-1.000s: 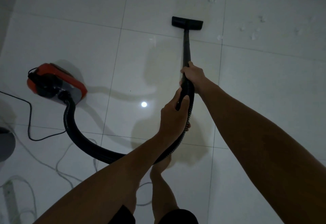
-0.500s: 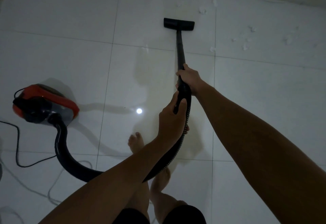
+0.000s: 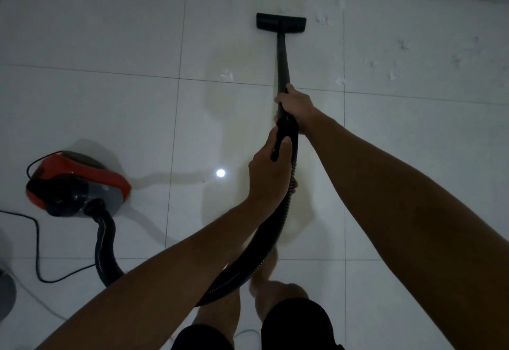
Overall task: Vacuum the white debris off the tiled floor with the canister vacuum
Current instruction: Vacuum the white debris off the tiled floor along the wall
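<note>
pushed farther up the glossy white tiled floor, the black nozzle sits left of the white debris (dim room); right hand grips the wand, left hand the hose; canister vacuum behind.

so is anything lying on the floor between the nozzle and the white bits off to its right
Nothing visible does. The floor nozzle rests on bare tile, and the white debris is scattered to its right with only open tiled floor between them.
</note>
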